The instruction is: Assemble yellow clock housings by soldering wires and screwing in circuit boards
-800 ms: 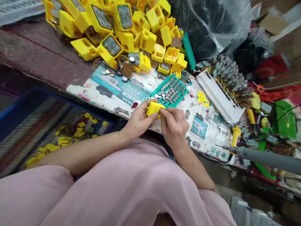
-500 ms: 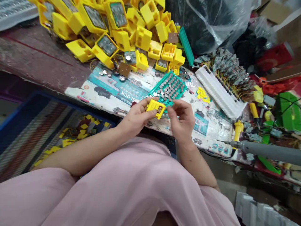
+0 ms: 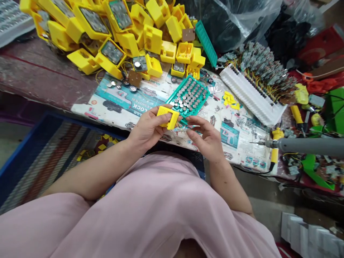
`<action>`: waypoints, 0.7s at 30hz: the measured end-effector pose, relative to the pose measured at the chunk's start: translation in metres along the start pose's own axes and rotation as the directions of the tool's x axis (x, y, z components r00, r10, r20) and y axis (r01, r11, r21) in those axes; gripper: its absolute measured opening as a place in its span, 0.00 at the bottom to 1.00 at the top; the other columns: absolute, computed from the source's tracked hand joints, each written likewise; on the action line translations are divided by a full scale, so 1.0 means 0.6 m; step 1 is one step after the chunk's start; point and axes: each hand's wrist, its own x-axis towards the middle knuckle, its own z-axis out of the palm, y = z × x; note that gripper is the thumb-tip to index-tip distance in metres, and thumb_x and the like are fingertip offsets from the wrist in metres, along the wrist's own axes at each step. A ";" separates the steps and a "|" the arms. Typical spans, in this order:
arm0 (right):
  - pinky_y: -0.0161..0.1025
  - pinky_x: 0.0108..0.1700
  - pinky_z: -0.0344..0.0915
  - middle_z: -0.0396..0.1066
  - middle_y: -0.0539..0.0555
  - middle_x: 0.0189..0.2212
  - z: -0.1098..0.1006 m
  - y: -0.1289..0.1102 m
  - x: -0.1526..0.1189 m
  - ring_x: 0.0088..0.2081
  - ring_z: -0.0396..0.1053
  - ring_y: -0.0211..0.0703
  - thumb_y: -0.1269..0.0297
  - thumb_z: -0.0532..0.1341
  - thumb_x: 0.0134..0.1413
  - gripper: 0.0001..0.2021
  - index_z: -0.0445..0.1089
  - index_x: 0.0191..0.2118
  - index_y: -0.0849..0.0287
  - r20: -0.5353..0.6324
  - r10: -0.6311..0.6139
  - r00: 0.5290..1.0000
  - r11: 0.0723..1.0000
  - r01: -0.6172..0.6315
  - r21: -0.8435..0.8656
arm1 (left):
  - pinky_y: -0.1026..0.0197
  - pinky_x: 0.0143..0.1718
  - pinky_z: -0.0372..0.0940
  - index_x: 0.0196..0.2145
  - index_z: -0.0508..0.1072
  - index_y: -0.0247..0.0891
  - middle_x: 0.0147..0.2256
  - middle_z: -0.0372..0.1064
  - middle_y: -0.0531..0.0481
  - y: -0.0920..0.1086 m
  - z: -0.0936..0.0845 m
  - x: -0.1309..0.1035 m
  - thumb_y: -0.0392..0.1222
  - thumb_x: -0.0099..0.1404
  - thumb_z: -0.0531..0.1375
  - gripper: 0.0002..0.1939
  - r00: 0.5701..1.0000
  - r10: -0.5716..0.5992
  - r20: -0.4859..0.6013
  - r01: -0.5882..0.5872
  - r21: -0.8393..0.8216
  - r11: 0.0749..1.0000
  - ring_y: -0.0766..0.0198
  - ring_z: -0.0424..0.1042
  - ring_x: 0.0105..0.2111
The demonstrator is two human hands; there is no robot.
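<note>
My left hand (image 3: 147,129) is closed around a small yellow plastic case (image 3: 170,116), with the thumb across its face. Small speaker holes show at the case's left end, and an empty-looking notch faces right. Thin yellow wires (image 3: 182,127) stick out from its right side. Just right of those wires is my right hand (image 3: 205,138), its thumb and forefinger apart, with nothing visible between them. Directly beyond both hands lies a green tray (image 3: 206,96) of silver button cells (image 3: 188,95).
Yellow cases (image 3: 129,44) are heaped at the back left. A white foam strip (image 3: 248,95) bearing wired parts stands at right, near a grey electric screwdriver (image 3: 309,146) pointing inward. Below left is a blue crate (image 3: 24,150) with yellow pieces. Small yellow bits (image 3: 230,100) lie beyond my right hand.
My left hand has turned the yellow case, so the metal contacts seen in its opening are hidden and wires show. My right thumb and forefinger have spread apart. The whole view has shifted slightly.
</note>
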 end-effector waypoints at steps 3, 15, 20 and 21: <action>0.45 0.54 0.74 0.76 0.53 0.51 0.006 0.007 0.000 0.51 0.75 0.44 0.54 0.75 0.44 0.33 0.67 0.57 0.48 0.161 0.145 0.976 0.963 -0.177 0.205 | 0.69 0.30 0.72 0.37 0.73 0.34 0.29 0.75 0.53 0.007 0.009 0.002 0.28 0.58 0.62 0.08 0.995 -0.045 -0.085 0.042 -0.034 0.999 0.66 0.78 0.30; 0.30 0.26 0.73 0.80 0.48 0.31 0.015 -0.014 0.009 0.30 0.78 0.37 0.45 0.74 0.42 0.25 0.71 0.41 0.55 0.207 0.388 0.898 0.717 -0.435 0.544 | 0.68 0.35 0.74 0.38 0.72 0.36 0.31 0.76 0.53 -0.003 0.011 -0.002 0.32 0.55 0.66 0.12 0.999 0.032 -0.041 -0.033 -0.007 0.999 0.66 0.78 0.33; 0.32 0.26 0.75 0.80 0.48 0.31 0.006 -0.005 -0.003 0.27 0.77 0.36 0.43 0.69 0.50 0.22 0.75 0.45 0.53 0.059 0.303 0.951 0.848 -0.297 0.439 | 0.59 0.43 0.76 0.40 0.70 0.40 0.33 0.76 0.56 -0.002 0.005 -0.008 0.36 0.51 0.71 0.19 0.997 0.062 0.046 -0.065 0.053 0.997 0.61 0.80 0.40; 0.33 0.28 0.76 0.80 0.47 0.31 0.001 -0.004 -0.007 0.27 0.77 0.35 0.46 0.68 0.53 0.18 0.76 0.45 0.52 0.031 0.239 0.970 0.900 -0.234 0.369 | 0.57 0.43 0.76 0.40 0.70 0.41 0.33 0.77 0.56 0.001 0.002 -0.009 0.37 0.51 0.72 0.20 0.997 0.052 0.065 -0.056 0.065 0.996 0.60 0.80 0.41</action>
